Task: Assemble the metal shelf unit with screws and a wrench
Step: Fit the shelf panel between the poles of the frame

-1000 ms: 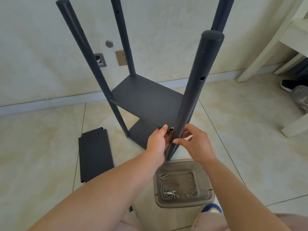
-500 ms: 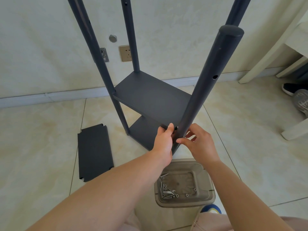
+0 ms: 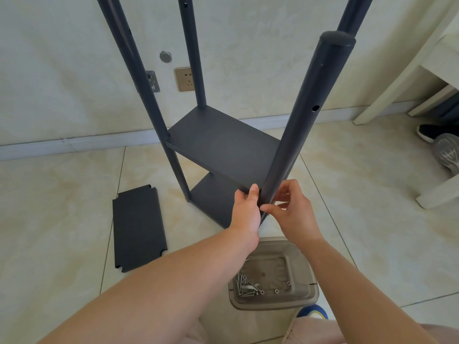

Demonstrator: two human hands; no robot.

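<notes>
The dark grey metal shelf unit stands on the floor with four upright poles and two fitted shelves. My left hand (image 3: pixel 246 212) grips the near corner of the upper shelf (image 3: pixel 223 145), thumb against the near pole (image 3: pixel 305 120). From the right, my right hand (image 3: pixel 290 209) holds that pole at the same joint, thumb across its front and fingers curled behind. Any screw at the joint is hidden by my fingers. The lower shelf (image 3: pixel 211 202) sits just below. A brown plastic tray (image 3: pixel 308 294) by my knees holds several silver screws (image 3: pixel 246 286) and small nuts.
A loose dark shelf panel (image 3: pixel 139 229) lies flat on the tiled floor to the left. White furniture legs (image 3: pixel 437 194) and shoes (image 3: pixel 444 147) stand at the right. The wall behind has a socket (image 3: pixel 185 79) and a skirting board.
My left thumb has slid up against the pole and both hands have closed in on the joint. The small screw seen between them a second ago is now covered.
</notes>
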